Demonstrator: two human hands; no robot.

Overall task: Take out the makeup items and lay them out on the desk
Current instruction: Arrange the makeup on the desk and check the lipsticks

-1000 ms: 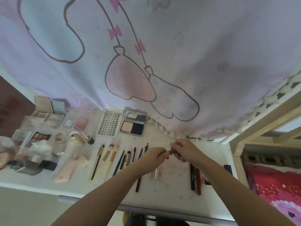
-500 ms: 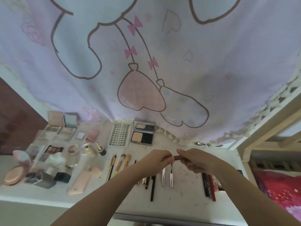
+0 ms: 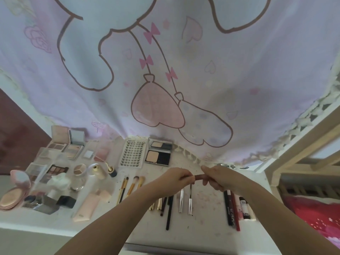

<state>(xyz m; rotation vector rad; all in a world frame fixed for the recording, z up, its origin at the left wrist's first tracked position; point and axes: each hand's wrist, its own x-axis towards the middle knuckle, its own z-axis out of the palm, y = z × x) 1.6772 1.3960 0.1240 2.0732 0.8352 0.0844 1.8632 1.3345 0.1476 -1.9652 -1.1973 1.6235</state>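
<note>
My left hand (image 3: 176,178) and my right hand (image 3: 219,178) both pinch a short reddish-brown makeup stick (image 3: 199,177), held level above the white desk (image 3: 206,234). Each hand grips one end, and only the stick's middle shows between the fingers. Below the hands lie two silver tubes (image 3: 185,200), gold and black pencils (image 3: 165,205) and several brushes (image 3: 131,184). Black and red pencils (image 3: 232,212) lie to the right. An open powder compact (image 3: 159,153) and a lash tray (image 3: 132,152) sit at the back.
Palettes (image 3: 67,144), small jars (image 3: 79,171), a pink tube (image 3: 86,208) and a round pink compact (image 3: 12,197) crowd the desk's left side. A cartoon-print curtain (image 3: 165,70) hangs behind. A wooden bed frame (image 3: 294,153) and red bedding (image 3: 316,216) stand right.
The head camera tilted up, so the desk sits lower in view. My hands have drawn slightly apart, and more of the reddish stick shows between them.
</note>
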